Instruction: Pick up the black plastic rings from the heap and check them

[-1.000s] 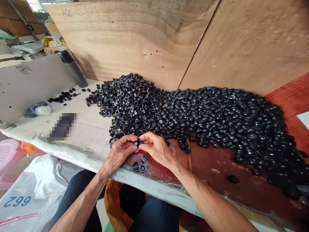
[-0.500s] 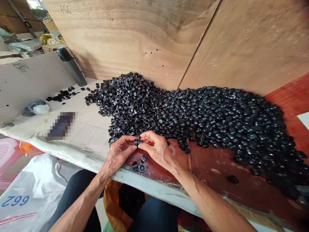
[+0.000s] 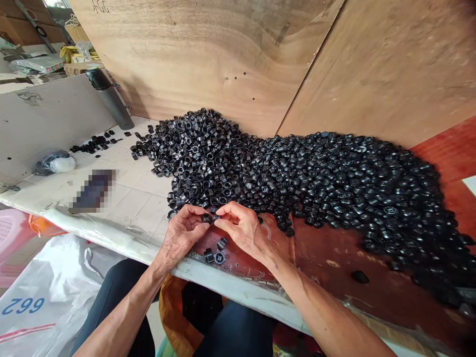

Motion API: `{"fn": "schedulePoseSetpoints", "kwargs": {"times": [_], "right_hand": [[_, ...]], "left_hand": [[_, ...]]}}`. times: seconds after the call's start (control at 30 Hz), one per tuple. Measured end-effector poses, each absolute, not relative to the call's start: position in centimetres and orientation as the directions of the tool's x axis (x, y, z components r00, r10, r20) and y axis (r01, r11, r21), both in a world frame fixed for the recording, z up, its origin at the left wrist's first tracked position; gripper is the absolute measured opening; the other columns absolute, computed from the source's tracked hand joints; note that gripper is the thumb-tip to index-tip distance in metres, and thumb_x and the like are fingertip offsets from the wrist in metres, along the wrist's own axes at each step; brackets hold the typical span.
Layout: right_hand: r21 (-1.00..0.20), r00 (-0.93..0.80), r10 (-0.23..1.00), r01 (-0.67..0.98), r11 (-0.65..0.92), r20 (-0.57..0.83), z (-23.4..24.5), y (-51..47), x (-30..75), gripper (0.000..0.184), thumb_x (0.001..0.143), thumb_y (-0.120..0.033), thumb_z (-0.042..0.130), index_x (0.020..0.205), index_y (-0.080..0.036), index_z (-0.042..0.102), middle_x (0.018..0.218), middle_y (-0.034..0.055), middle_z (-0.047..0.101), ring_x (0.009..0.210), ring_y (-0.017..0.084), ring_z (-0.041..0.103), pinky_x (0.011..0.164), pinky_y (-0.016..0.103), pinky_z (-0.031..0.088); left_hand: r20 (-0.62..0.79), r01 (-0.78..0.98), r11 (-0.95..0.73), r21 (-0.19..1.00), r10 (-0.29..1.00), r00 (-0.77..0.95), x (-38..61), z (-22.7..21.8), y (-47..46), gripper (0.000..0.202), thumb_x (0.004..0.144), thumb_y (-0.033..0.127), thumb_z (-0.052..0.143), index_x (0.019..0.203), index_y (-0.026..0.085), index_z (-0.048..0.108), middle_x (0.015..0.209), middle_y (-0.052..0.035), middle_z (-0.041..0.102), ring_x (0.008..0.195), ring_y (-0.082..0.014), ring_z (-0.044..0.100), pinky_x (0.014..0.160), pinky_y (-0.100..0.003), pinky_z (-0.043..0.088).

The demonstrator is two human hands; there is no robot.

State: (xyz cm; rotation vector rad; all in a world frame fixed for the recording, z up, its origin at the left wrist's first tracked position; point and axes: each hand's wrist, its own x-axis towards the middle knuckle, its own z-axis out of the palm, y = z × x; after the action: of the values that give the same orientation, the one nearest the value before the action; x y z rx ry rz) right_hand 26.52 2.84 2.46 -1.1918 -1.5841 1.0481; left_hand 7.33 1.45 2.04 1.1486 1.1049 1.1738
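From the head view, my left hand (image 3: 181,239) and right hand (image 3: 242,230) are nearly closed, both pinching a small black plastic fitting (image 3: 206,218) between their fingertips, over the near edge of the desk (image 3: 137,198). A large heap of similar fittings (image 3: 297,183) lies just beyond, and three loose fittings (image 3: 219,258) sit just below my hands. These parts look small and easy to drop, so I keep the pinch right at the fingertips.

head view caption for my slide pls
Left hand and right hand hold a small black part beside a heap of black parts.
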Motion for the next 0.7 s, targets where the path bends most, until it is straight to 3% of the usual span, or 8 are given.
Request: {"fn": "schedulePoseSetpoints", "kwargs": {"times": [0.13,0.27,0.4,0.5,0.7], "right_hand": [[-0.940,-0.198,0.964,0.255,0.226,0.178,2.42,2.73,26.48,0.007,0.083,-0.023,0.072,0.090,-0.023,0.073,0.090,0.0000,0.074,0.074,0.016,0.066,0.070,0.027,0.052],[-0.937,-0.174,0.964,0.252,0.242,0.202,2.55,2.75,26.49,0.004,0.083,-0.024,0.072,0.087,-0.023,0.072,0.089,0.0007,0.073,0.075,0.017,0.066,0.070,0.027,0.052],[-0.940,-0.154,0.964,0.234,0.249,0.217,2.50,2.86,26.53,0.005,0.083,-0.026,0.073,0.086,-0.023,0.072,0.088,0.0006,0.073,0.073,0.016,0.065,0.071,0.028,0.053],[-0.943,-0.157,0.965,0.226,0.244,0.212,2.47,2.84,26.49,0.004,0.084,-0.026,0.072,0.087,-0.023,0.072,0.089,0.0006,0.074,0.075,0.017,0.066,0.071,0.028,0.053],[-0.922,-0.181,0.947,0.237,0.305,0.266,2.49,2.72,26.38,0.003,0.085,-0.021,0.071,0.086,-0.023,0.072,0.091,0.0009,0.073,0.077,0.017,0.067,0.071,0.027,0.052]], "left_hand": [[-0.027,-0.107,0.035,0.994,0.997,0.075,6.96,2.06,1.51,0.025,0.079,0.030,0.083,0.084,0.020,0.061,0.106,-0.0050,0.077,0.094,-0.0191,0.072,0.085,-0.030,0.059],[-0.074,-0.098,0.087,0.991,0.989,0.126,6.75,2.30,1.46,0.029,0.082,0.030,0.083,0.071,0.017,0.060,0.116,-0.0066,0.076,0.094,-0.0187,0.072,0.083,-0.029,0.058],[-0.099,-0.146,0.115,0.983,0.989,0.111,6.95,2.51,1.58,0.023,0.077,0.029,0.089,0.085,0.019,0.070,0.103,-0.0031,0.078,0.088,-0.0164,0.073,0.082,-0.027,0.059],[-0.112,-0.151,0.128,0.980,0.987,0.112,7.06,2.46,1.67,0.035,0.075,0.030,0.091,0.103,0.020,0.074,0.094,-0.0020,0.079,0.085,-0.0166,0.074,0.080,-0.028,0.060],[-0.166,-0.146,0.192,0.970,0.970,0.176,7.35,2.54,1.48,0.033,0.077,0.035,0.090,0.099,0.018,0.072,0.085,-0.0021,0.079,0.075,-0.0163,0.075,0.071,-0.026,0.061]]}}
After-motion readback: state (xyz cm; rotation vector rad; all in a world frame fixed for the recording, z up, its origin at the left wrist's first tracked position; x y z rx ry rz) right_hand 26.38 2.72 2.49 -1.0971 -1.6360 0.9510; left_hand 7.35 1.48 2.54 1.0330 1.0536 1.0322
